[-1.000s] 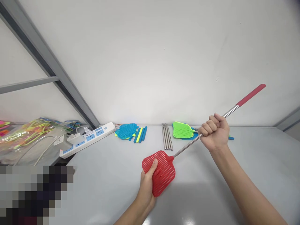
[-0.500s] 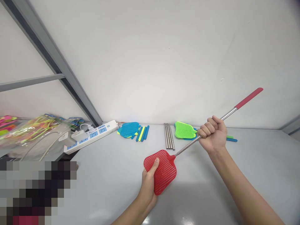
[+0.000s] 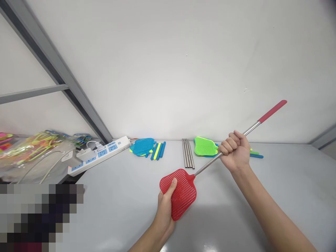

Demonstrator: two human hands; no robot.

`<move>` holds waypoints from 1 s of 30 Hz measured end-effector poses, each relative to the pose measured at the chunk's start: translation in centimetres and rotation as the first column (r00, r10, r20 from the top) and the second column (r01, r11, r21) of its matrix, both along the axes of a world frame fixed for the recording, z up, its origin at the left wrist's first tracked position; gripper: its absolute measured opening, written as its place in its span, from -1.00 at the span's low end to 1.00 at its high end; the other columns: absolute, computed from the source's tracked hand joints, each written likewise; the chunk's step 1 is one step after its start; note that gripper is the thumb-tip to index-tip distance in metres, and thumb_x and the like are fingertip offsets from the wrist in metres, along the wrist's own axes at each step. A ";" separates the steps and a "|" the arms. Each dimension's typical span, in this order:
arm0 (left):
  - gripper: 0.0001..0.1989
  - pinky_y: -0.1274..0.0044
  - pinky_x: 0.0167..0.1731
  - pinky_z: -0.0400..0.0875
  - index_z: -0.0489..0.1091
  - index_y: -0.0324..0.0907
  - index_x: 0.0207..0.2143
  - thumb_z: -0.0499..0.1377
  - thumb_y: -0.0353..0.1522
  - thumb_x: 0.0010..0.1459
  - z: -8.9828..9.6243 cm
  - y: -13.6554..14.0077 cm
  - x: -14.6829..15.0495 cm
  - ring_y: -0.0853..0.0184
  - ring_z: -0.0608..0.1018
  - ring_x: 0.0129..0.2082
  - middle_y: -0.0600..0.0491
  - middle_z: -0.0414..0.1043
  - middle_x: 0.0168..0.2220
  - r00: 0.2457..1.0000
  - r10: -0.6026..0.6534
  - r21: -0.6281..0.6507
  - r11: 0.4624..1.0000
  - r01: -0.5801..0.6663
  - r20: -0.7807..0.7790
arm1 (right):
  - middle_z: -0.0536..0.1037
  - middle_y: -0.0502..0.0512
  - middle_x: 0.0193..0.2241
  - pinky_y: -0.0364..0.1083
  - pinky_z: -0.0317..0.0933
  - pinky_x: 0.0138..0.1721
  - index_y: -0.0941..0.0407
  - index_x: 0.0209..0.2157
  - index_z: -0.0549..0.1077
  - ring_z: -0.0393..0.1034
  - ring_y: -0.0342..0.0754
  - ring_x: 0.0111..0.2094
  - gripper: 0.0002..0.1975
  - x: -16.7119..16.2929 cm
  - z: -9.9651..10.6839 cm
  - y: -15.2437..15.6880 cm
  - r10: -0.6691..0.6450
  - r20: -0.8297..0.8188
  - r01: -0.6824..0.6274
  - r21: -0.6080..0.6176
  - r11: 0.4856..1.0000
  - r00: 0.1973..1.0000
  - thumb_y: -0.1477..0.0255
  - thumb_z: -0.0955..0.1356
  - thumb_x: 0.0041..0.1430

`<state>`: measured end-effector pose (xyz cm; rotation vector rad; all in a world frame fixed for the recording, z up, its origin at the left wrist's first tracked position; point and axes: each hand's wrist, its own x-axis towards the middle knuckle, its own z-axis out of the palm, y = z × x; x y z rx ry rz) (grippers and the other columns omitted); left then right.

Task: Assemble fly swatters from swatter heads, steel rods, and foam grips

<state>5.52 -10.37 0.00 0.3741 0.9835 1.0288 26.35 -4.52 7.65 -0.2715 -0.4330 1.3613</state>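
A red fly swatter (image 3: 185, 192) with a perforated head, a metal rod and a red grip at its upper right end is held slantwise above the grey table. My left hand (image 3: 166, 203) pinches the swatter's head, thumb on top and the other fingers hidden beneath. Around the middle of the metal rod, my right hand (image 3: 234, 151) is closed in a fist. Behind it lie green and blue swatter heads (image 3: 206, 146), partly overlapping. Several metal rods (image 3: 188, 154) lie side by side left of those heads.
Blue swatter heads (image 3: 143, 146) and several blue and yellow grip sleeves (image 3: 158, 151) lie near the wall. A white power strip (image 3: 98, 156) with plugs and cables sits at left, beside plastic-bagged colourful items (image 3: 39, 147). A grey metal frame (image 3: 70, 89) rises there.
Both hands keep their hold on the red fly swatter. The whole view has shifted slightly; hands and swatter barely move relative to each other.
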 end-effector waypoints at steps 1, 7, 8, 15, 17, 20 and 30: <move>-0.65 0.51 -0.52 0.38 0.36 -0.27 -0.28 0.20 -0.24 -0.11 0.0 0.0 0.0 0.27 0.49 -0.48 -0.07 0.43 -0.39 1.000 -0.002 -0.002 1.000 0.002 0.001 | -0.27 -0.17 -0.78 -0.21 -0.30 -0.80 0.12 -0.69 -0.15 -0.38 -0.24 -0.75 -0.61 0.0 0.0 0.0 0.001 0.001 -0.001 0.003 1.000 1.000 0.44 0.21 0.03; -0.64 0.49 -0.50 0.39 0.36 -0.26 -0.27 0.20 -0.23 -0.12 -0.1 0.1 0.0 0.25 0.50 -0.46 -0.06 0.44 -0.39 1.000 -0.005 0.003 1.000 0.005 0.011 | -0.25 -0.18 -0.79 -0.21 -0.26 -0.80 0.12 -0.69 -0.15 -0.35 -0.25 -0.76 -0.60 0.1 0.0 -0.1 -0.012 0.023 0.012 -0.007 1.000 1.000 0.44 0.22 0.02; -0.64 0.49 -0.50 0.40 0.37 -0.26 -0.27 0.20 -0.23 -0.12 -0.1 0.1 0.0 0.25 0.50 -0.46 -0.07 0.44 -0.39 1.000 -0.006 0.006 1.000 0.006 0.017 | -0.25 -0.18 -0.79 -0.21 -0.26 -0.80 0.12 -0.69 -0.15 -0.35 -0.25 -0.76 -0.60 0.1 0.0 0.0 -0.014 0.023 0.014 -0.012 1.000 1.000 0.44 0.21 0.02; -0.67 0.52 -0.51 0.39 0.38 -0.27 -0.29 0.21 -0.25 -0.12 -0.2 0.2 -0.1 0.26 0.50 -0.45 -0.09 0.45 -0.35 0.999 -0.008 -0.012 1.000 0.008 0.040 | -0.24 -0.18 -0.79 -0.22 -0.24 -0.80 0.12 -0.69 -0.16 -0.33 -0.26 -0.77 -0.60 0.2 -0.3 0.2 -0.014 0.062 0.014 -0.003 1.000 0.998 0.44 0.21 0.02; -0.66 0.51 -0.49 0.40 0.38 -0.27 -0.28 0.21 -0.25 -0.12 -0.3 0.2 -0.1 0.25 0.50 -0.44 -0.11 0.45 -0.33 0.999 -0.009 -0.015 1.000 0.010 0.045 | -0.24 -0.18 -0.79 -0.22 -0.24 -0.80 0.12 -0.69 -0.16 -0.33 -0.26 -0.77 -0.60 0.3 -0.3 0.2 -0.015 0.060 0.016 -0.006 1.000 0.998 0.44 0.21 0.03; -0.65 0.51 -0.50 0.40 0.37 -0.28 -0.28 0.20 -0.25 -0.11 -0.2 0.1 -0.1 0.26 0.50 -0.45 -0.10 0.45 -0.34 0.999 -0.007 -0.014 1.000 0.008 0.042 | -0.24 -0.18 -0.79 -0.22 -0.24 -0.80 0.12 -0.69 -0.16 -0.33 -0.25 -0.76 -0.60 0.3 -0.4 0.2 -0.012 0.052 0.012 -0.007 1.000 0.999 0.44 0.21 0.02; -0.63 0.49 -0.50 0.41 0.37 -0.28 -0.26 0.22 -0.25 -0.13 0.0 0.1 -0.1 0.23 0.50 -0.43 -0.13 0.44 -0.31 0.999 0.011 -0.027 1.000 -0.010 0.041 | -0.24 -0.17 -0.79 -0.22 -0.22 -0.79 0.12 -0.68 -0.17 -0.32 -0.26 -0.76 -0.60 0.6 -0.6 0.3 -0.007 0.088 0.006 0.007 1.000 0.996 0.43 0.21 0.02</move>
